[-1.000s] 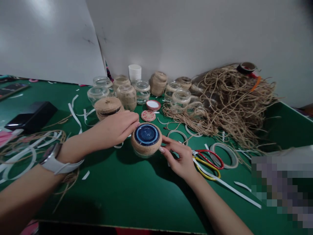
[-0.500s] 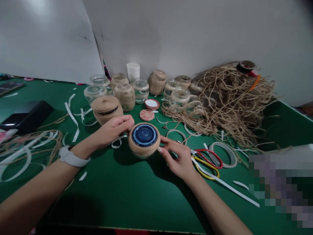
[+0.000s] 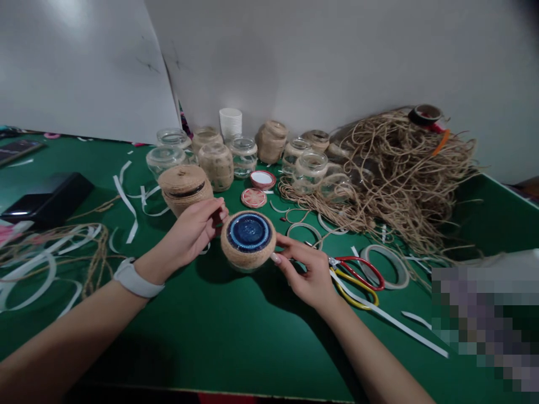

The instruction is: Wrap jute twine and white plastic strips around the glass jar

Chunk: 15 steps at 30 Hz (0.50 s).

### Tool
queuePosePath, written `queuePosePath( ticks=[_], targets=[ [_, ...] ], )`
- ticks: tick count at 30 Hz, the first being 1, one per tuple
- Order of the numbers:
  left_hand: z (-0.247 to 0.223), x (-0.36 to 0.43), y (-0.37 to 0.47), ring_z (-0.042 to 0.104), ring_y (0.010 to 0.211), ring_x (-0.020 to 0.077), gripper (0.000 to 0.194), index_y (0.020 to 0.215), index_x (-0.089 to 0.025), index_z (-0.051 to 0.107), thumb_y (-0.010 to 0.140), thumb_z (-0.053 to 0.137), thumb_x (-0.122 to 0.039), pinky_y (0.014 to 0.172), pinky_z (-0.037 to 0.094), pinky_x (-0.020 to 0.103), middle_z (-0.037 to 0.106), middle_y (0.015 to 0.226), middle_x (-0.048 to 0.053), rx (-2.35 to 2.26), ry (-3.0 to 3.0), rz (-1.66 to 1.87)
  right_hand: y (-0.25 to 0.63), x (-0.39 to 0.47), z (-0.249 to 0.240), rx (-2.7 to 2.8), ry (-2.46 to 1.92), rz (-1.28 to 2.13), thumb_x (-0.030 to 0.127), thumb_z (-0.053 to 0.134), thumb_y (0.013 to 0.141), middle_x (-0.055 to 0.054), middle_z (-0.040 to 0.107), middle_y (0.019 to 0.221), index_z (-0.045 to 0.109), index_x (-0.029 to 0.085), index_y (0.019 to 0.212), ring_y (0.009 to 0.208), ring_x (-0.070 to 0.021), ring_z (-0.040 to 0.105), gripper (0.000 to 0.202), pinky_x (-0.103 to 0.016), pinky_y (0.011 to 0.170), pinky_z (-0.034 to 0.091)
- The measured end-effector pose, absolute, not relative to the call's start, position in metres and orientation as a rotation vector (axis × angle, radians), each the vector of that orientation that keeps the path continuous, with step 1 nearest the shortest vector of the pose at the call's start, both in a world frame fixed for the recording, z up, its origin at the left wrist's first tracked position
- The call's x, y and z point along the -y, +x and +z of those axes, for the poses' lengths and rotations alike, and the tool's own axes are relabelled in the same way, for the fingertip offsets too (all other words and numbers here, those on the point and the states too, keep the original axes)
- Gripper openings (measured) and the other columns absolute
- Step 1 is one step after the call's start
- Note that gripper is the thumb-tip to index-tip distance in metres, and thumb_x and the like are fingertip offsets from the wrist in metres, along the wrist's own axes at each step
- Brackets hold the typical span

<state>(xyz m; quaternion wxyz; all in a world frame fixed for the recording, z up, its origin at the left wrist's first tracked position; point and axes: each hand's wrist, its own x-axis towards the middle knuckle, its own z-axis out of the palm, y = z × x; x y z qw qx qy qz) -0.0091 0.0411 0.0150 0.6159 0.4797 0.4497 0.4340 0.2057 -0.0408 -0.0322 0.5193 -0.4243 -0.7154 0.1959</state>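
A small round glass jar (image 3: 248, 257) with a blue lid or top face is wrapped in brown twine round its upper part. My right hand (image 3: 305, 269) grips its right side between thumb and fingers. At its left edge, my left hand (image 3: 197, 230) has thumb and fingers pinched together; whatever is in the pinch is too small to make out. Just behind that hand stands a larger twine-wrapped jar (image 3: 185, 188), its lid wound with twine too. Scissors (image 3: 357, 275) with red and yellow handles lie beside my right hand.
Several glass jars (image 3: 311, 168) and a stack of white cups (image 3: 231, 123) line the wall. A big heap of loose twine (image 3: 404, 174) fills the back right. A tape roll (image 3: 387, 266), red-patterned lids (image 3: 254, 197), white strips (image 3: 126, 207) and a black case (image 3: 46, 199) lie around.
My left hand has slid slightly down and turned at the jar's left edge, its fingertips now pinched closer together. The jar and my right hand stay almost still.
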Motion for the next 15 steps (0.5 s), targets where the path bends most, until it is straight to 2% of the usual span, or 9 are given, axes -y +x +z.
queuePosePath(
  ticks=[3,5,7,8,10,12,15],
  targets=[
    [0.012,-0.040,-0.005,0.061,0.071,0.0147,0.021,0.076,-0.019,0.061,0.090,0.064,-0.035,0.058,0.050,0.022,0.062,0.077,0.002,-1.146,1.138,1.027,0.206,0.041,-0.032,1.713,-1.006,0.470,0.019,0.063,0.090,-0.013,0.077,0.111,0.066,0.022,0.069,0.101,-0.0253,0.075,0.021,-0.032,0.083,0.062],
    [0.012,-0.040,-0.002,0.068,0.085,0.0179,0.013,0.095,-0.020,0.065,0.088,0.067,-0.031,0.064,0.054,0.024,0.070,0.095,0.005,-1.186,1.169,1.004,0.206,0.041,-0.032,1.717,-1.004,0.470,0.019,0.063,0.089,-0.013,0.076,0.113,0.066,0.022,0.069,0.101,-0.0254,0.075,0.021,-0.032,0.082,0.062],
    [0.013,-0.039,0.000,0.071,0.098,0.0226,0.028,0.115,-0.024,0.063,0.089,0.068,-0.034,0.071,0.058,0.029,0.071,0.115,0.009,-1.163,1.198,0.962,0.206,0.041,-0.032,1.716,-1.011,0.470,0.020,0.063,0.090,-0.012,0.077,0.112,0.066,0.022,0.069,0.101,-0.0257,0.075,0.021,-0.033,0.083,0.062],
    [0.014,-0.039,0.000,0.070,0.103,0.0251,0.032,0.119,-0.024,0.063,0.091,0.065,-0.038,0.075,0.059,0.031,0.070,0.121,0.010,-1.137,1.220,0.947,0.207,0.041,-0.033,1.716,-1.015,0.472,0.020,0.062,0.090,-0.012,0.077,0.112,0.066,0.022,0.069,0.101,-0.0258,0.075,0.021,-0.033,0.083,0.062],
    [0.015,-0.037,0.000,0.068,0.112,0.0287,0.032,0.113,-0.022,0.067,0.094,0.057,-0.047,0.083,0.059,0.037,0.070,0.121,0.011,-1.113,1.311,0.972,0.207,0.041,-0.033,1.714,-1.021,0.476,0.021,0.062,0.090,-0.012,0.077,0.112,0.067,0.022,0.069,0.102,-0.0259,0.075,0.021,-0.033,0.084,0.062],
    [0.015,-0.033,-0.001,0.064,0.117,0.0298,0.032,0.104,-0.020,0.069,0.095,0.056,-0.048,0.093,0.056,0.041,0.071,0.118,0.010,-1.129,1.437,1.113,0.207,0.041,-0.034,1.715,-1.023,0.481,0.021,0.063,0.089,-0.012,0.077,0.111,0.067,0.022,0.070,0.102,-0.0259,0.075,0.020,-0.033,0.084,0.062],
    [0.005,-0.021,-0.003,0.064,0.117,0.0270,0.025,0.112,-0.025,0.060,0.094,0.061,-0.043,0.096,0.054,0.041,0.062,0.129,0.007,-1.067,1.469,1.415,0.208,0.041,-0.034,1.718,-1.022,0.482,0.021,0.064,0.089,-0.012,0.077,0.109,0.068,0.022,0.070,0.103,-0.0258,0.075,0.019,-0.034,0.085,0.062]
  ],
)
